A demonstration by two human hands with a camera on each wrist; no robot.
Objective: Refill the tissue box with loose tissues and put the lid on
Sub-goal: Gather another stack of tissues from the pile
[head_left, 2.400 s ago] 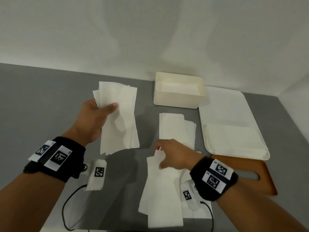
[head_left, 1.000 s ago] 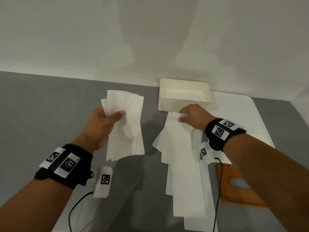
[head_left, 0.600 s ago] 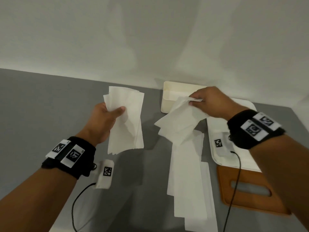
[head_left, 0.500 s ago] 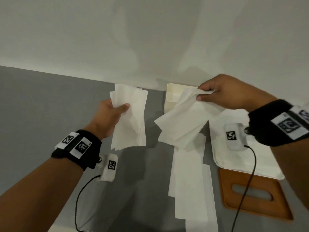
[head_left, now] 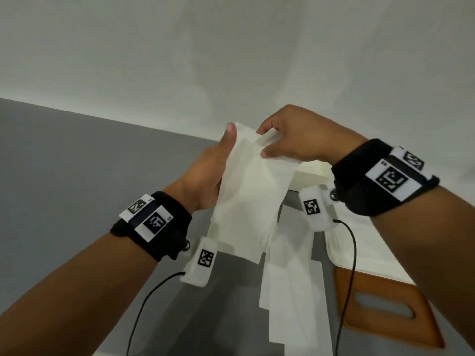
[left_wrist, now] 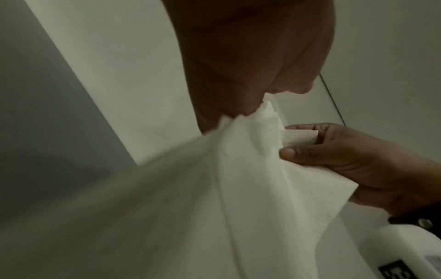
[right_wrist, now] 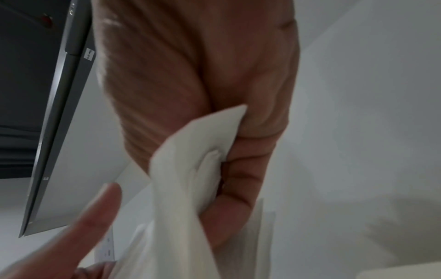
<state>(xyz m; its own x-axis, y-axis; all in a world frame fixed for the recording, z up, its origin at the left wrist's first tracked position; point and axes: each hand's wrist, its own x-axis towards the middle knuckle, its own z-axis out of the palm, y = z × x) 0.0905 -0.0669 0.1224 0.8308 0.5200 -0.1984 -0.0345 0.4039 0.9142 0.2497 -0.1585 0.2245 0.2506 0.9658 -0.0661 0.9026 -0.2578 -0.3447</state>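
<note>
Both hands are raised above the grey table and meet at one bundle of white tissues (head_left: 246,199). My left hand (head_left: 226,142) grips the bundle from the left, thumb up along its top edge. My right hand (head_left: 264,141) pinches the top right corner between thumb and fingers. The sheets (left_wrist: 238,188) hang down from the left thumb, with the right hand (left_wrist: 353,160) beside them. The right wrist view shows a tissue fold (right_wrist: 198,160) pinched in curled fingers. The cream tissue box (head_left: 311,173) is mostly hidden behind my right hand. The brown slotted lid (head_left: 385,286) lies at the lower right.
More loose tissues (head_left: 290,291) lie in a strip on the table below the hands. A white tray (head_left: 359,255) sits right of them, between the box and the lid. Wrist camera cables hang under both arms. A white wall stands behind the table.
My right hand lifted a few tissues off the table strip and carried them up and left to the stack in my left hand. Both hands rose and now meet.
</note>
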